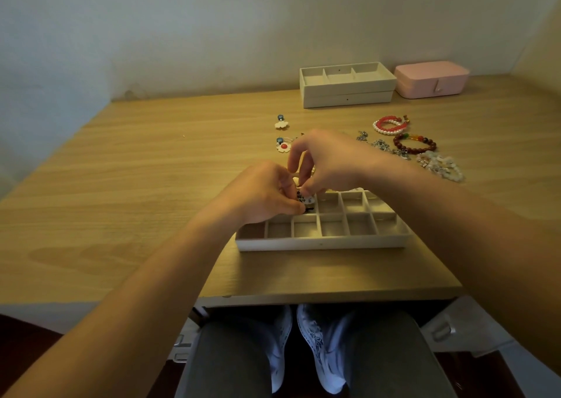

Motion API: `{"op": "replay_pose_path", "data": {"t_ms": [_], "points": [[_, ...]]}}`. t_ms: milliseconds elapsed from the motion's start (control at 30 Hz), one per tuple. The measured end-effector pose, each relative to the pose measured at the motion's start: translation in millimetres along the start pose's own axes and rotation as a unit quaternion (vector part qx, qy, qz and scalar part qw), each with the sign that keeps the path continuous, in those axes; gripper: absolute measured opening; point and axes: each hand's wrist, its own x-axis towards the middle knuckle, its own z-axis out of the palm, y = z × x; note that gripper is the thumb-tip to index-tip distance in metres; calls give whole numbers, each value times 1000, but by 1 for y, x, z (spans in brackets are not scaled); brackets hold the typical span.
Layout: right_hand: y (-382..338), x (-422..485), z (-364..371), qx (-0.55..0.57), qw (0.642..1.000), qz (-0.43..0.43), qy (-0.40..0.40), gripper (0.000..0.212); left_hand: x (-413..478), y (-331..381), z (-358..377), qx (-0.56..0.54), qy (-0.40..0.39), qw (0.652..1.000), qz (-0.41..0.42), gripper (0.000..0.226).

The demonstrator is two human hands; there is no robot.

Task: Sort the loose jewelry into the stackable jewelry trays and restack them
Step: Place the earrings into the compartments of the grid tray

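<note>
Hands (261,192) (331,162) pinch jewelry (304,200) over tray (321,243).

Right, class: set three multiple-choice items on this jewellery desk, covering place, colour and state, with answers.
1. Where is the pink rounded jewellery box? A. on the floor B. right of the stacked beige trays C. on the lap
2. What colour is the centre of the nearer white flower-shaped earring? A. green B. yellow C. red
3. What are the left hand and right hand doing? A. pinching a small black-and-white piece over the beige divided tray B. lying flat C. lifting the box
Answers: B, it sits beside the stack; C, a red dot shows; A, both hands' fingertips meet on it.
</note>
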Motion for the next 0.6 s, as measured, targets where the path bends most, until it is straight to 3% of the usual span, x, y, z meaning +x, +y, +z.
{"op": "replay_pose_path", "data": {"t_ms": [367, 500, 600], "points": [[-3, -2, 9, -26, 1000, -7, -14, 50, 9, 13, -3, 123, -6, 989, -87, 33], [-6, -2, 13, -32, 999, -12, -16, 48, 4, 7, -16, 26, -53, 995, -78, 25], [-6, -4, 18, -46, 999, -19, -8, 39, 0, -1, -21, -40, -24, 996, -71, 20]]}}
